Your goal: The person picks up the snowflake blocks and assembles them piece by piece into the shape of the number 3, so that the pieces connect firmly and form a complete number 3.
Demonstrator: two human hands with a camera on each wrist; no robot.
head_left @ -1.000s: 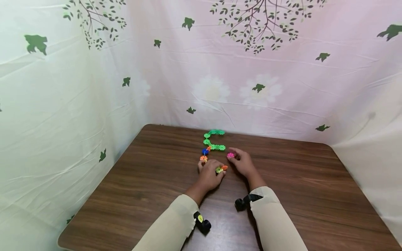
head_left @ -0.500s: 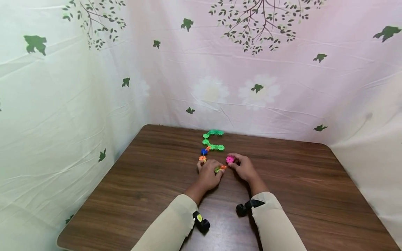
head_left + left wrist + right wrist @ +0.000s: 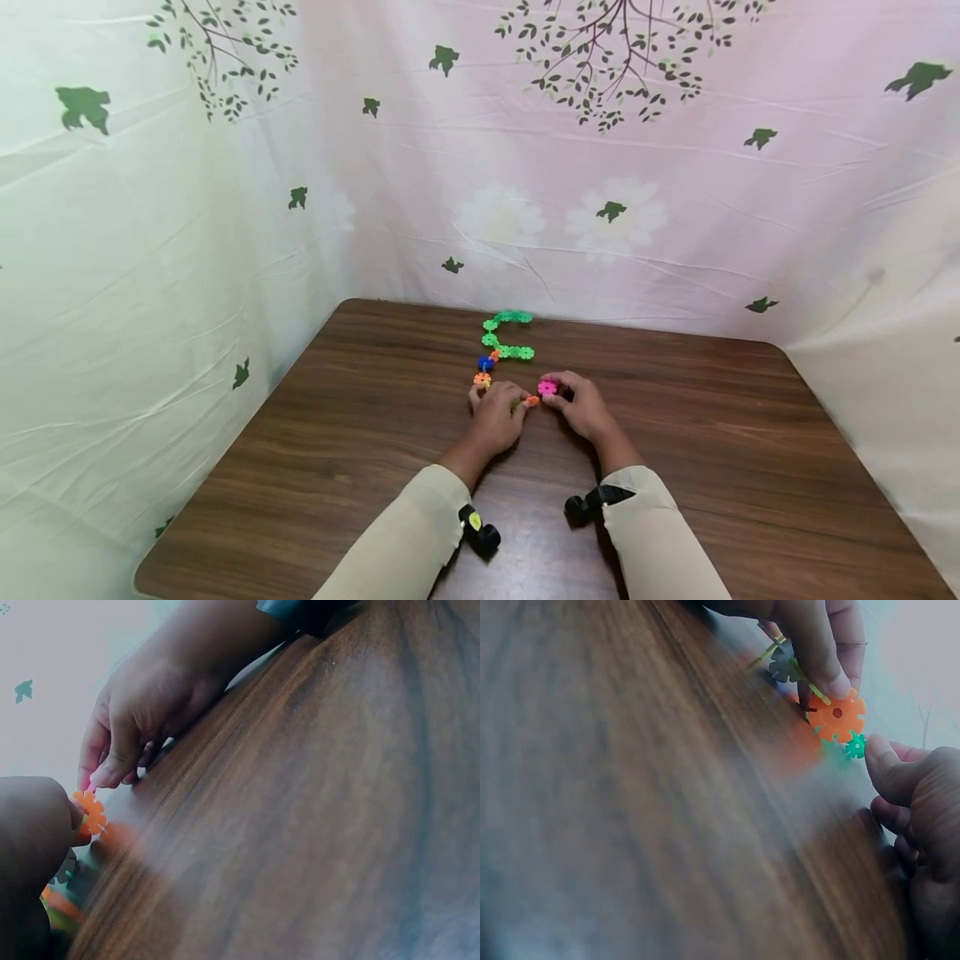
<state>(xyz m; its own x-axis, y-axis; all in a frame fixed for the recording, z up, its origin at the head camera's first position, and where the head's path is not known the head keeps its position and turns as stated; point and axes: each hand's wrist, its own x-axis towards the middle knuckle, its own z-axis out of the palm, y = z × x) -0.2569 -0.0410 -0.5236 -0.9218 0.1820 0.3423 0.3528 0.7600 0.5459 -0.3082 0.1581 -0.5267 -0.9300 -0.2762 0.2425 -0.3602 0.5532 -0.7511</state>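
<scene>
My right hand (image 3: 587, 410) pinches a pink flower-shaped interlocking disc (image 3: 547, 389) by its edge. Just to its left, my left hand (image 3: 495, 421) holds the near end of a chain of such discs, where an orange disc (image 3: 532, 401) sticks out past thumb and finger. In the right wrist view this orange disc (image 3: 837, 714) stands on edge, slotted to a yellow-green one mostly covered by the fingers. The pink disc lies close beside it. Beyond the left hand the chain runs through another orange disc (image 3: 482, 379) and a blue disc (image 3: 486, 363) to several green discs (image 3: 490, 340).
A brown wood-grain table (image 3: 360, 417) carries everything. The green part of the chain bends near the table's back edge, by a printed cloth backdrop (image 3: 525, 150). Black cameras are strapped at both sleeves.
My right hand has brought the pink disc toward me and slightly left, close to the orange disc. The left hand has stayed in place, the orange end turning a little in its grip.
</scene>
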